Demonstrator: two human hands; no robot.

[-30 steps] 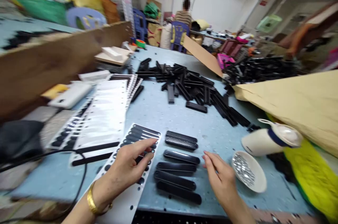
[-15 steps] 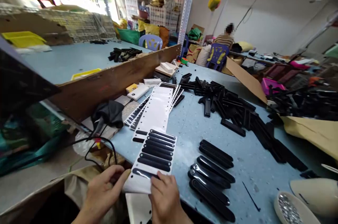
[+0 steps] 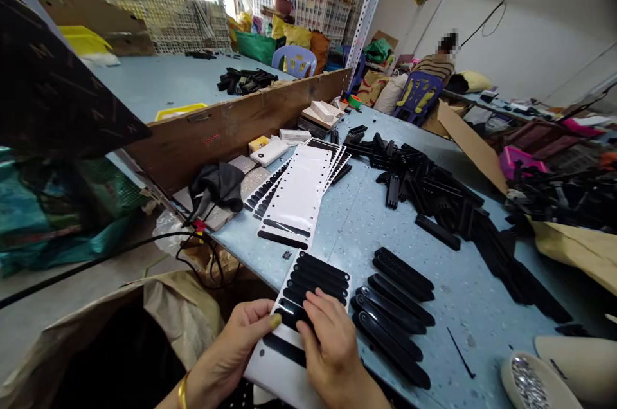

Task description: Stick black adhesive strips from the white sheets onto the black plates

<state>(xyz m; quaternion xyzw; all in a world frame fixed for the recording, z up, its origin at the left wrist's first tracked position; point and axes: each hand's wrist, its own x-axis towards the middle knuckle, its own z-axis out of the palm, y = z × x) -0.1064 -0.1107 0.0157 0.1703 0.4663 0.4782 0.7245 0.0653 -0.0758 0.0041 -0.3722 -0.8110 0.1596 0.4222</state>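
My left hand (image 3: 241, 338) pinches the left edge of a white sheet of black strips (image 3: 277, 375), thumb on top and fingers underneath. My right hand (image 3: 332, 338) lies over the sheet's right side, its thumb and fingers closing round the end of a glossy black strip (image 3: 289, 312). The fingertips partly hide that end, so whether it is lifted is unclear. To the right of the sheet, several long black pieces with rounded ends (image 3: 393, 325) lie side by side on the blue table (image 3: 332, 229).
More strip sheets (image 3: 299, 187) are fanned out beyond my hands. A heap of black parts (image 3: 434, 190) spreads across the right side. A bowl of small shiny pieces (image 3: 530, 383) stands near right. A wooden board (image 3: 231, 129) edges the table; a person (image 3: 434, 65) sits far back.
The view has shifted, placing most things differently. My right hand has moved up the sheet over the black strips, and the sheet's lower part no longer curls up between my hands.
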